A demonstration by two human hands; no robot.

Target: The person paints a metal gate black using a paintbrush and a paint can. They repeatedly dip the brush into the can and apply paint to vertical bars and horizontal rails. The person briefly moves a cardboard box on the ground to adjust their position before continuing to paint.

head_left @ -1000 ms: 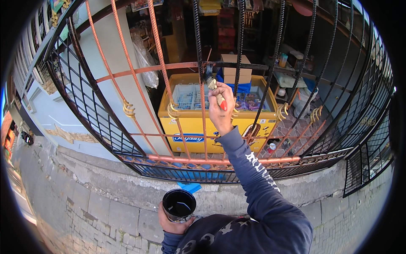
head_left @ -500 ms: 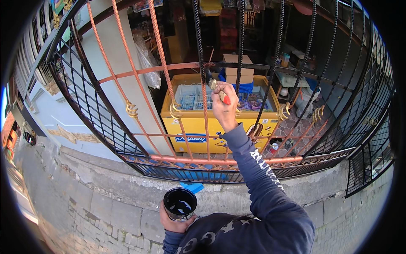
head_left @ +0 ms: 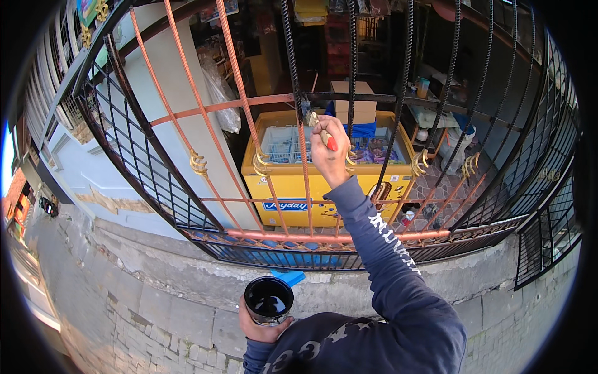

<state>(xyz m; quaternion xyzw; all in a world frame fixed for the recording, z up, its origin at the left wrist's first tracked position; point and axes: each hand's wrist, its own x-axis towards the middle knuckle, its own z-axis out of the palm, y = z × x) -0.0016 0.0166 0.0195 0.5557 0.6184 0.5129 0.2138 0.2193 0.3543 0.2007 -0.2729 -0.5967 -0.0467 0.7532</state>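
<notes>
In the head view, the right hand (head_left: pixel 330 153) has its grip around a paintbrush (head_left: pixel 313 118), bristles beside a bar (head_left: pixel 303 146) just left; below, the left hand (head_left: pixel 260 328) cradles a paint can (head_left: pixel 268 285). Coating seems in hand; the next stroke calls for steadiness.

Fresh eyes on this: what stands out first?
The yellow freezer, mid-picture behind the grille. Before it, the right hand holds a paintbrush at a vertical bar, black above, reddish below. Near the bottom, the left hand holds an open black pot.
</notes>
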